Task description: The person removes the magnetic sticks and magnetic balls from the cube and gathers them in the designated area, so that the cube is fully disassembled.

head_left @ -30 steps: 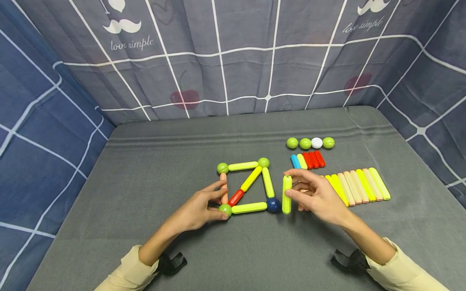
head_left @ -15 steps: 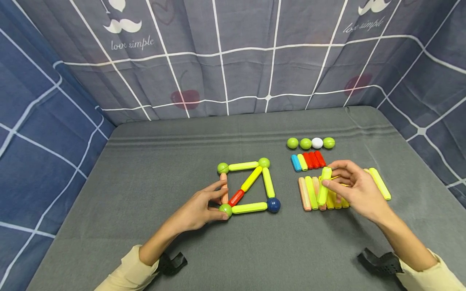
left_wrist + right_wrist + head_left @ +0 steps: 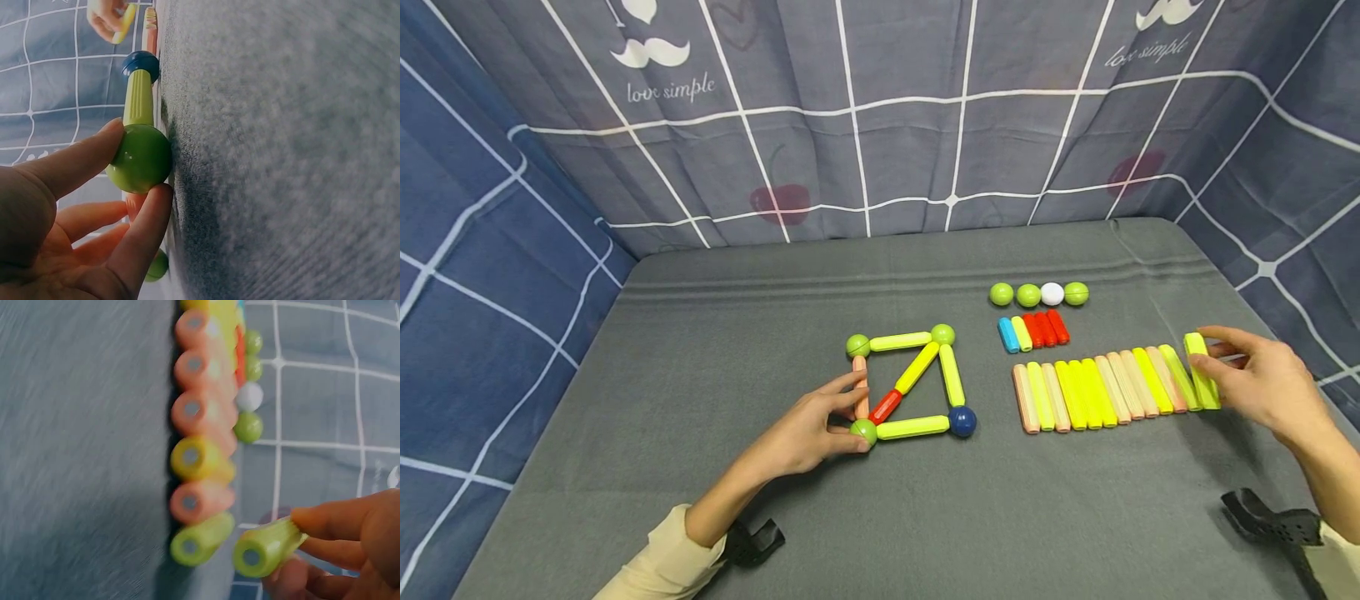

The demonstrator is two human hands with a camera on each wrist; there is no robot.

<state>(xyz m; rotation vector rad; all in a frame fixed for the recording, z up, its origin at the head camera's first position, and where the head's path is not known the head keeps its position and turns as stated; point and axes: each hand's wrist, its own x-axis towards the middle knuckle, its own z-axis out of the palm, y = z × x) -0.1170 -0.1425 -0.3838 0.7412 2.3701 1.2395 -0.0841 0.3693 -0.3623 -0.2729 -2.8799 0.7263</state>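
My left hand (image 3: 816,429) pinches a green ball (image 3: 142,159) at the near left corner of a flat square frame of sticks and balls. Light green sticks (image 3: 913,428) and a pink stick (image 3: 861,392) form its sides. A dark blue ball (image 3: 962,421) is its near right corner, and a red rod (image 3: 886,407) and a yellow stick (image 3: 917,369) make the diagonal. My right hand (image 3: 1262,379) holds a yellow-green magnetic stick (image 3: 265,550) between thumb and fingers, at the right end of the stick row, raised above the table in the right wrist view.
A row of yellow, green and pink sticks (image 3: 1090,392) lies on the grey cloth right of the frame. Behind it are short blue, green and red rods (image 3: 1037,331), then a line of green balls (image 3: 1028,295) and a white ball (image 3: 1052,294). A checked curtain (image 3: 895,150) hangs behind.
My right hand has carried the yellow-green stick from beside the blue ball rightward, over the row, to its right end. The left hand and the frame have stayed put.
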